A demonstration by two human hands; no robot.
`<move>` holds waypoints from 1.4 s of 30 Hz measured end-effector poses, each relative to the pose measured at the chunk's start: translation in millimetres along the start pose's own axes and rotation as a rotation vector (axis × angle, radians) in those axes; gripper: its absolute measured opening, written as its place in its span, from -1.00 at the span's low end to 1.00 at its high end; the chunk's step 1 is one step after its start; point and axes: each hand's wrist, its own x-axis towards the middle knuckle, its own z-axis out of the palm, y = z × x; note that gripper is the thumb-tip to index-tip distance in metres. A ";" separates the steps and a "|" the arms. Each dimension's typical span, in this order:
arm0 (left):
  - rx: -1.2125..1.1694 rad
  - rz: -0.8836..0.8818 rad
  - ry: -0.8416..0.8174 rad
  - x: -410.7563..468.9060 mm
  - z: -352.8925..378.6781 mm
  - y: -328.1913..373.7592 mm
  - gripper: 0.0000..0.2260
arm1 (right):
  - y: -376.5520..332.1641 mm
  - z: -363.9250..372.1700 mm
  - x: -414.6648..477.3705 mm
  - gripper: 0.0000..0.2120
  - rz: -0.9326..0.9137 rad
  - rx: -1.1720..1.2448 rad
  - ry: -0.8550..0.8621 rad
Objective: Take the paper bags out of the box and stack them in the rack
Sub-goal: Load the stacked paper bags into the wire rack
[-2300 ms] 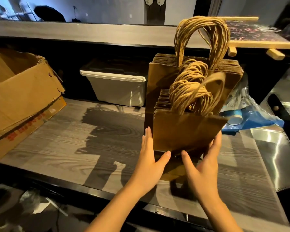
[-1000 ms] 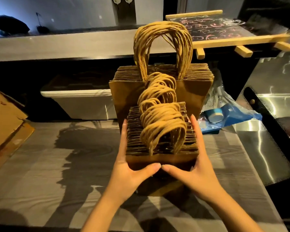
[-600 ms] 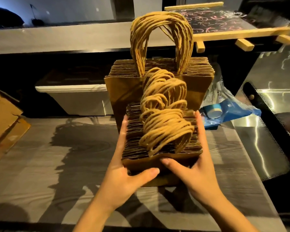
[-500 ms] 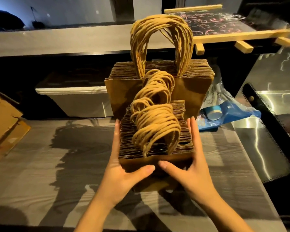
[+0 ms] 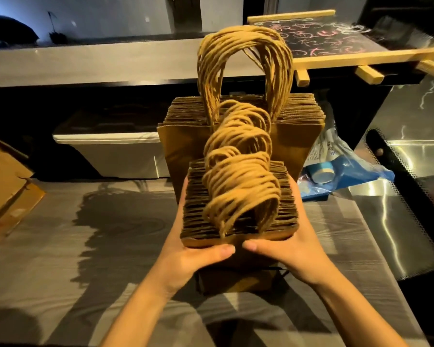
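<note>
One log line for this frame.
left hand: presses left side of small bags | right hand: presses right side | small bags: upright, in front of large bags | box: far left

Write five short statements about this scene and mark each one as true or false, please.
1. The left hand and the right hand press against the small paper bags, one on each side. True.
2. A white bin sits to the left of the larger paper bags. True.
3. The larger paper bags stand nearer to the person than the small ones. False: they stand behind the small ones.
4. The blue plastic bag lies left of the paper bags. False: it lies to their right.
5. The cardboard box is at the left edge of the view. True.
</note>
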 end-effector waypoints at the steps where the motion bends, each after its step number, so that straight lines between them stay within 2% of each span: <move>1: 0.003 -0.012 0.001 -0.5 1.9 -0.7 0.11 | -0.5 -0.4 -0.3 0.06 0.017 -0.003 0.006; 10: 0.053 -0.031 0.061 -6.3 4.1 1.2 0.20 | 0.2 -2.5 -3.8 0.16 0.033 -0.060 -0.002; 15: 0.115 0.115 0.090 -5.5 15.8 24.0 -0.15 | -14.6 -1.5 2.3 0.07 -0.019 -0.050 -0.002; 19: 0.107 0.168 0.105 -5.0 20.4 24.1 -0.13 | -17.3 0.0 0.3 0.01 -0.041 -0.029 0.036; 23: 0.095 0.162 0.095 0.0 21.4 22.9 -0.27 | -13.5 1.4 5.3 0.04 -0.013 -0.035 0.027; 24: 0.092 0.170 0.085 1.0 20.0 23.4 -0.27 | -13.5 1.2 6.1 0.08 -0.013 -0.038 0.032; 26: 0.085 0.185 0.059 -2.7 15.9 23.6 -0.14 | -17.2 0.9 2.3 0.17 -0.017 -0.038 0.017; 28: 0.060 0.204 0.048 -10.3 14.4 22.4 -0.04 | -16.0 0.4 -7.4 0.17 -0.027 -0.026 0.022; 30: -0.003 0.207 0.045 -18.1 16.6 19.8 -0.07 | -13.7 4.1 -18.2 0.10 -0.017 -0.014 0.037; 34: -0.071 0.198 0.029 -22.9 20.0 11.2 -0.21 | -7.3 10.5 -29.5 0.13 0.021 0.022 0.079; 37: -0.068 0.188 0.022 -21.1 20.9 11.3 -0.15 | -2.3 8.9 -29.8 0.08 0.005 -0.002 0.086; 42: -0.033 0.179 0.037 -15.1 16.0 4.5 -0.08 | -4.5 6.5 -20.1 0.14 0.013 -0.040 0.058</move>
